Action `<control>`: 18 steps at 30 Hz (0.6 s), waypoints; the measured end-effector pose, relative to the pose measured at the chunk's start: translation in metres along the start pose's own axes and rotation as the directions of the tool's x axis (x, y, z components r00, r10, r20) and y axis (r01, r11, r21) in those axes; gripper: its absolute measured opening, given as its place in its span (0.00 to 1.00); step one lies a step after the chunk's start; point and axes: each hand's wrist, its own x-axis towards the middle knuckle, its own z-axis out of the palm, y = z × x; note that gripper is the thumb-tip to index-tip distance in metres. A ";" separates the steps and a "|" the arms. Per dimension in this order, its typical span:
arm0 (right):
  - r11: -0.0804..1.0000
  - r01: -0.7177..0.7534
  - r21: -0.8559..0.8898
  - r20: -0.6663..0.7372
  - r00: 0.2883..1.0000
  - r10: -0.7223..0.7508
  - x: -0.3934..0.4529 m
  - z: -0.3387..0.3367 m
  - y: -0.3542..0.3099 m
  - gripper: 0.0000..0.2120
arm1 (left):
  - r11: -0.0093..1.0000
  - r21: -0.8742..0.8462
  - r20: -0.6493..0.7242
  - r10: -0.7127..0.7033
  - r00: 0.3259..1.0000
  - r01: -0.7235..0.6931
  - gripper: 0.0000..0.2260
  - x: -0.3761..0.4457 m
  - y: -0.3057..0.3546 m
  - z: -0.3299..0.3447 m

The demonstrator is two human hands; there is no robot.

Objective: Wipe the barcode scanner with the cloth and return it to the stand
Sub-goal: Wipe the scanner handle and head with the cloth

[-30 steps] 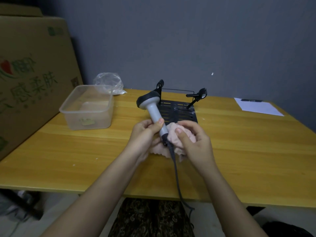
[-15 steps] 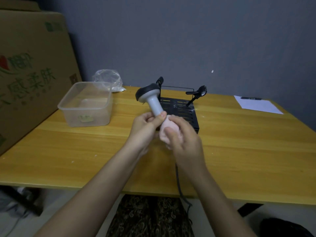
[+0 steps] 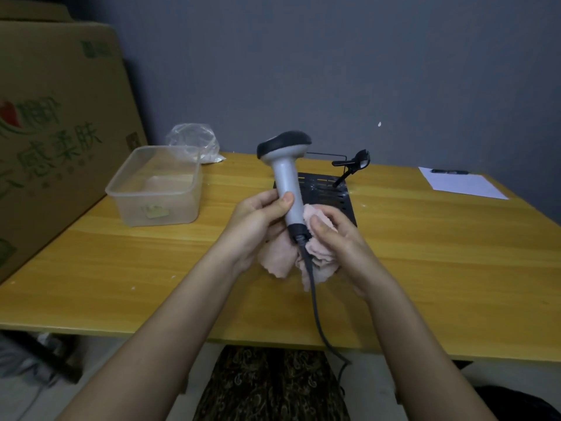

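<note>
1. Barcode scanner [image 3: 287, 180] is held upright above the bench [image 3: 425, 238], head at 12 o'clock, cable end at 6 o'clock; it is off the stand [image 3: 326, 192], which sits just behind it.
2. Left hand [image 3: 258, 220]: fingers clamped around the lower handle, thumb across the front.
3. Right hand [image 3: 337, 238]: fingers closed on the cloth [image 3: 315, 253], pressing it to the handle base at about 3 o'clock of the scanner. Loose folds hang below both hands.
4. Risk, judged: the cable [image 3: 315, 305] runs down over the near bench edge; a snag there could tug the scanner from a one-handed hold during the return.
5. Risk, judged: hanging cloth could catch on the stand's clip arm [image 3: 352, 162] or drape over the base if it is not set aside first.
6. Risk, judged: the head appears not yet wiped; returning now would leave the job incomplete.
7. Clearance: the plastic container [image 3: 154, 183] at 10 o'clock and the paper [image 3: 461, 185] at 2 o'clock are well apart from the stand. Open bench lies to either side; the route back at 12 o'clock is short and unobstructed.
</note>
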 end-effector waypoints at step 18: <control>0.967 0.008 0.255 -0.001 1.000 -0.008 0.006 0.005 -0.004 0.13 | 0.974 0.221 0.047 0.040 0.998 -0.049 0.14 0.005 0.006 -0.004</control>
